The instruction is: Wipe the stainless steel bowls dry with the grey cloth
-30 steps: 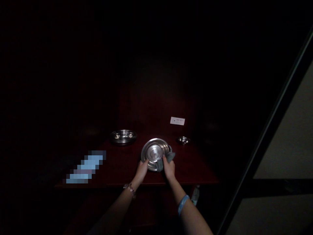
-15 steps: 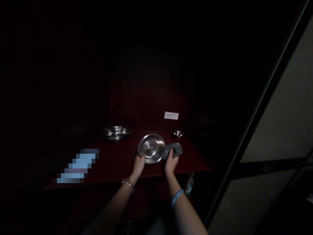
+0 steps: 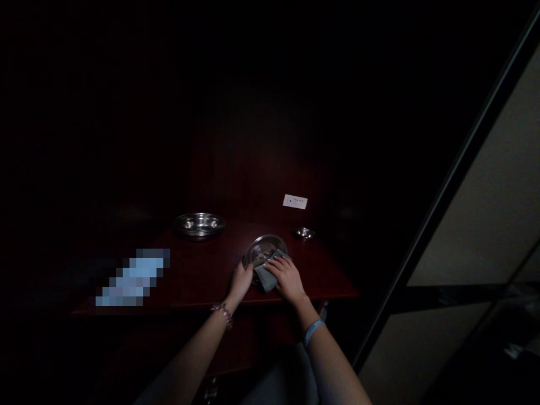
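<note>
A shiny steel plate [image 3: 266,249] lies on a dark red table [image 3: 202,278] near its front edge. My left hand [image 3: 241,279] grips the plate's near left rim, fingers curled over it. A grey cloth [image 3: 265,275] lies on the plate's near part, and my right hand [image 3: 287,277] presses down on it with the fingers stretched out flat. A beaded bracelet sits on my left wrist and a blue band on my right.
A stack of steel plates [image 3: 199,225] stands at the back left of the table. A small steel bowl [image 3: 304,233] sits at the back right, with a white wall socket [image 3: 295,201] above it. A blurred light-blue patch [image 3: 133,278] lies at the left. A dark-framed panel [image 3: 464,225] rises on the right.
The plate was tilted up toward me; it now lies lower on the table. My right hand has brought the cloth from the plate's right side onto its surface and spread flat.
</note>
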`<state>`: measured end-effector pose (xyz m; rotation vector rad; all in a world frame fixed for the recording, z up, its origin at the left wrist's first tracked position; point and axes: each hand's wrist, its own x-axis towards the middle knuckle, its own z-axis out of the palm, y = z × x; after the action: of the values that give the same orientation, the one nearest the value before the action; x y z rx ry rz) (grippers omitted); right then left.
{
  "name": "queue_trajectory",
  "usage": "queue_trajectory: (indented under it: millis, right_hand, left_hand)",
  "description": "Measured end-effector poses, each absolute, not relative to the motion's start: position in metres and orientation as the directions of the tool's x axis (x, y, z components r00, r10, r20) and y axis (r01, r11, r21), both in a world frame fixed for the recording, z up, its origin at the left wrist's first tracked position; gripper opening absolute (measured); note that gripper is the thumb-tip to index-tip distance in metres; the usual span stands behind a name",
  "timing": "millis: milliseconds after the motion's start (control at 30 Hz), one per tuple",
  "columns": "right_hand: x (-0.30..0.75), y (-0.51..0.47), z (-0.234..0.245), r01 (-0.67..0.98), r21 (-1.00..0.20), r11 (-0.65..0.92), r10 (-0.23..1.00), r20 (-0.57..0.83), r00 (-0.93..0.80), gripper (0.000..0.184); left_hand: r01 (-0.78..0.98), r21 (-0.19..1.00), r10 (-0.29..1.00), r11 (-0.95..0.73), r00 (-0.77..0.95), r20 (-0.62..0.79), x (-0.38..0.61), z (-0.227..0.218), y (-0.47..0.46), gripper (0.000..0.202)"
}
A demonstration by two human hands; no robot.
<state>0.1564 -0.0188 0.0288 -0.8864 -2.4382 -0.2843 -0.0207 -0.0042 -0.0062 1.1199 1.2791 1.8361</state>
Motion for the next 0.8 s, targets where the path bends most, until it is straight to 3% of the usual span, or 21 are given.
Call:
queue_trajectory:
  millis: [200, 500, 667, 800]
  right_hand:
    - [0.158, -0.018, 0.008, 0.652, -0.113, 0.749, 0.594, 0.551, -0.586, 0.058]
    - [0.155, -0.026, 0.004, 0.624, -0.125, 0.771, 0.592, 0.5, -0.632, 0.061]
    - [0.155, -0.026, 0.003, 0.66, -0.141, 0.738, 0.623, 0.519, -0.585, 0.051]
    - [0.154, -0.028, 0.002, 0.657, -0.114, 0.745, 0.611, 0.511, -0.605, 0.051]
  left_hand:
    - [0.057, 0.958, 0.868, -0.282, -0.411, 0.28, -0.017, -0.004, -0.006, 0.021]
    - [0.202, 0.929, 0.869, -0.311, -0.336, 0.364, -0.016, -0.001, -0.014, 0.024]
    - [0.168, 0.932, 0.882, -0.322, -0.304, 0.359, -0.014, -0.004, -0.011, 0.034]
    - [0.124, 0.931, 0.878, -0.343, -0.31, 0.364, -0.012, -0.003, -0.014, 0.057]
